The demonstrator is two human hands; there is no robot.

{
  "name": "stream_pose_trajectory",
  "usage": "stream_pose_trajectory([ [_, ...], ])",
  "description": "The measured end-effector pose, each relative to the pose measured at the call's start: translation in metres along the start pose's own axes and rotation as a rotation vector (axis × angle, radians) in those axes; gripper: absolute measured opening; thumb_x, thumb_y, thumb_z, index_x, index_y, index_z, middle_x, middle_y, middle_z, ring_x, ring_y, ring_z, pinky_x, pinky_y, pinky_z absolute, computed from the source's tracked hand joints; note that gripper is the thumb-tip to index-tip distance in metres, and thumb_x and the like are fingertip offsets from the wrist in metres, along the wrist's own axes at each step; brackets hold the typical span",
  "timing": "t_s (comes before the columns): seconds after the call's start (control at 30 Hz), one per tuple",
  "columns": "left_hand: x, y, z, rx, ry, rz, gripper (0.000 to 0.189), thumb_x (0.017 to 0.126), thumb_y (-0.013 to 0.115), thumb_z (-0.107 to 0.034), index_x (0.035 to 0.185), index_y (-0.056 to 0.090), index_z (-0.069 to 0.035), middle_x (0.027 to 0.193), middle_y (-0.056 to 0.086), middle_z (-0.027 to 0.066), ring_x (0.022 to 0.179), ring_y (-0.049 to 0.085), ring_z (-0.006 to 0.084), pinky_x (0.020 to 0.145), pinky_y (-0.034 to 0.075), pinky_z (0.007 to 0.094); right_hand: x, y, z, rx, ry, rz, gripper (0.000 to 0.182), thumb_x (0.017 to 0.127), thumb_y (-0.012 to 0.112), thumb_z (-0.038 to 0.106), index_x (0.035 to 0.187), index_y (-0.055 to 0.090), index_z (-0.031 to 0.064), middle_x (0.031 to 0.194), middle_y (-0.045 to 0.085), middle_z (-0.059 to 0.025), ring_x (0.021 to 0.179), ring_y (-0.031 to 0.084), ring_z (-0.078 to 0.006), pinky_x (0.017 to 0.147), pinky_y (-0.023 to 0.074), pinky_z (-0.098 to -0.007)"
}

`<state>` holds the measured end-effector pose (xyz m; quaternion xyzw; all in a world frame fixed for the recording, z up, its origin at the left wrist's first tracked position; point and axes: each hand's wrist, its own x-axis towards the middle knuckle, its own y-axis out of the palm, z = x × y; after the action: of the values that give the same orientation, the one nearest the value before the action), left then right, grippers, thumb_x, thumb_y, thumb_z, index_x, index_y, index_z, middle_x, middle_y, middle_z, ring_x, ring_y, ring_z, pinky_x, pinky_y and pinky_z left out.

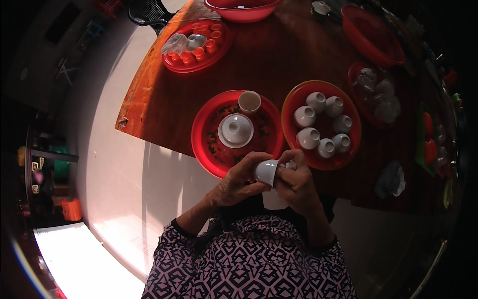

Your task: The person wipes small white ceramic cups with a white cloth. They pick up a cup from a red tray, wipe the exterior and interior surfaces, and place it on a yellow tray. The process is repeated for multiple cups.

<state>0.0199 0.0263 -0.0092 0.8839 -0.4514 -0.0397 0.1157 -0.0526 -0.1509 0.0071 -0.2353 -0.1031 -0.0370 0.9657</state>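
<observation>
My left hand (239, 183) grips a white porcelain cup (266, 173) tilted on its side, above the near edge of a round red tray (201, 149). At the cup's mouth, my right hand (297, 183) holds a crumpled white tissue or cloth (288, 164). On the red tray stand a white lidded bowl (235, 130) and an upright white cup (249, 101). Right of it, a yellow-rimmed red tray (319, 85) bears several white cups (308, 138) turned upside down in a ring.
A red tray (190, 69) with several red cups and a lidded bowl stands at the far left. Red basins (244, 13) (369, 37) stand at the back. Wrapped white pieces (386, 101) lie at right, near a crumpled plastic bag (390, 179). The wooden table's edge (160, 142) is at left.
</observation>
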Motion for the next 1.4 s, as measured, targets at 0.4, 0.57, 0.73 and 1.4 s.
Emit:
stream_pose_trajectory([
  [0.4,0.001,-0.003,0.003,-0.148,-0.103,0.004,0.056,0.089,0.061,-0.002,0.138,0.035,-0.003,0.123,0.05,0.0068,0.114,0.049,0.0155,0.098,0.042,0.032,0.002,0.007,-0.003,-0.346,-0.2,-0.192,0.027,0.066,0.077,0.007,0.091,0.067,0.0089,0.092,0.05,-0.0101,0.076,0.06,-0.0242,0.062,0.0532,-0.0353],
  [0.57,0.005,-0.004,0.0,0.017,-0.08,0.016,0.056,0.088,0.062,-0.003,0.137,0.035,-0.002,0.122,0.051,0.0077,0.112,0.051,0.0157,0.097,0.043,0.032,0.001,-0.006,-0.006,-0.136,-0.037,0.041,0.016,0.075,0.073,0.013,0.086,0.064,0.0052,0.086,0.052,-0.0096,0.071,0.06,-0.0239,0.06,0.0507,-0.0361],
  [0.73,0.008,0.003,0.0,-0.024,-0.067,0.0,0.055,0.087,0.062,-0.002,0.136,0.036,-0.002,0.121,0.05,0.0069,0.109,0.05,0.0144,0.095,0.043,0.0295,-0.004,-0.012,-0.01,0.098,0.031,0.06,0.015,0.075,0.069,0.006,0.089,0.063,0.0033,0.083,0.053,-0.0101,0.069,0.058,-0.0236,0.059,0.0486,-0.0356],
  [1.4,0.012,0.003,0.014,-0.161,-0.228,-0.008,0.052,0.094,0.056,-0.027,0.137,0.035,-0.006,0.108,0.052,0.0013,0.087,0.048,0.0075,0.076,0.042,0.0214,-0.004,-0.005,-0.012,-0.062,-0.184,-0.215,0.017,0.072,0.071,0.004,0.088,0.063,0.0017,0.084,0.056,-0.0083,0.072,0.061,-0.0221,0.058,0.0509,-0.0328],
])
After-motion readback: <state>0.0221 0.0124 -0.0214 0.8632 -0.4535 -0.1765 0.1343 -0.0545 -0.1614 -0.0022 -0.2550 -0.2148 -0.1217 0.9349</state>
